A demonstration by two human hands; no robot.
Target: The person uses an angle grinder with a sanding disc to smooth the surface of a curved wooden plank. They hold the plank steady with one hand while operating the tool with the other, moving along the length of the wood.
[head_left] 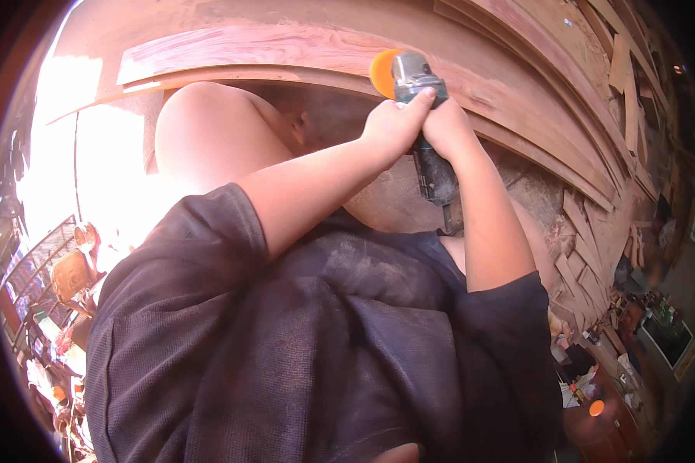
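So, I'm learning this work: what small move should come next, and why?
Probably ease the orange disc leftward along the reddish board: the left hand and right hand both grip the power tool, the disc is at the board, though contact is unclear, and much board extends leftward.

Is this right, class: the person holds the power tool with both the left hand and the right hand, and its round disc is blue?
Not quite: the head view shows the round disc is orange, not blue. The left hand and right hand do hold the power tool.
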